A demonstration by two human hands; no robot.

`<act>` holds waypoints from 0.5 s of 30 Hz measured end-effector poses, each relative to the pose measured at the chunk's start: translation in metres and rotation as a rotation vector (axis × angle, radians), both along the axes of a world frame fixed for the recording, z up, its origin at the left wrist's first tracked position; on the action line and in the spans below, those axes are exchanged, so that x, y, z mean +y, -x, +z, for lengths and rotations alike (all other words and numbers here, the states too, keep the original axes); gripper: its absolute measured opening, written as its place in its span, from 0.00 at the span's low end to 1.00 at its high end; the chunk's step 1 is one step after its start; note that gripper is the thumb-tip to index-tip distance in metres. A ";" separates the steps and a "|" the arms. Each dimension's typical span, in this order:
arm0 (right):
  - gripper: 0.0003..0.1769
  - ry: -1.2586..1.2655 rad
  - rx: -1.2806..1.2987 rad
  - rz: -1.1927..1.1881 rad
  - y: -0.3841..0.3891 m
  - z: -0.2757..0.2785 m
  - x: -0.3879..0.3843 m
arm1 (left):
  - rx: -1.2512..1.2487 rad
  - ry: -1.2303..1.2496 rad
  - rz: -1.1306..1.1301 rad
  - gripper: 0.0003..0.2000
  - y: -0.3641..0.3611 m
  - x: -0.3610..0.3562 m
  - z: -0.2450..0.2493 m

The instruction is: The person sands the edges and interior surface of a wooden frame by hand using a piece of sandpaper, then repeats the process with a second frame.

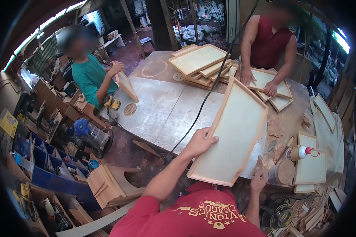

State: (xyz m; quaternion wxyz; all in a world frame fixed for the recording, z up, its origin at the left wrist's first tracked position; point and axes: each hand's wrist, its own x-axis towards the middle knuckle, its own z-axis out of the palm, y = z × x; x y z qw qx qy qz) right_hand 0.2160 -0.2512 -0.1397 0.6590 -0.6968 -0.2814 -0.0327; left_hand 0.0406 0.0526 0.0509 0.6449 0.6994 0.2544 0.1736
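Observation:
My left hand grips the left edge of a wooden-framed tray panel, its thumb lying over the pale inner face. The panel is tilted up above the near side of the worktable. My right hand is at the table's front edge, right of the panel's lower corner, closed on a small flat piece that I cannot make out well. Close to it stand a round tub with a brownish top and a white glue bottle with a red cap.
A person in green holds a framed piece at the left; another in red handles frames across the table. Framed panels are stacked at the back. A black cable crosses the table. A yellow sander lies left.

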 end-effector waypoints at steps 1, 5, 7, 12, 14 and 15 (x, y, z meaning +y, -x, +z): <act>0.06 -0.012 -0.054 0.020 0.008 0.030 0.009 | -0.009 0.004 0.011 0.15 -0.003 -0.003 0.002; 0.14 0.206 -0.058 -0.004 -0.004 0.018 -0.017 | 0.020 -0.028 0.061 0.15 -0.010 -0.016 0.004; 0.13 0.188 -0.133 0.008 0.000 0.031 -0.023 | -0.002 -0.006 0.088 0.15 -0.015 -0.024 -0.004; 0.18 0.199 0.226 0.059 0.001 0.020 -0.058 | 0.007 0.196 0.142 0.18 -0.019 -0.045 -0.027; 0.18 0.164 0.266 0.046 0.001 0.032 -0.065 | -0.026 0.274 0.194 0.18 -0.018 -0.055 -0.031; 0.18 0.133 0.327 0.053 0.003 0.039 -0.068 | -0.042 0.305 0.229 0.17 -0.017 -0.059 -0.033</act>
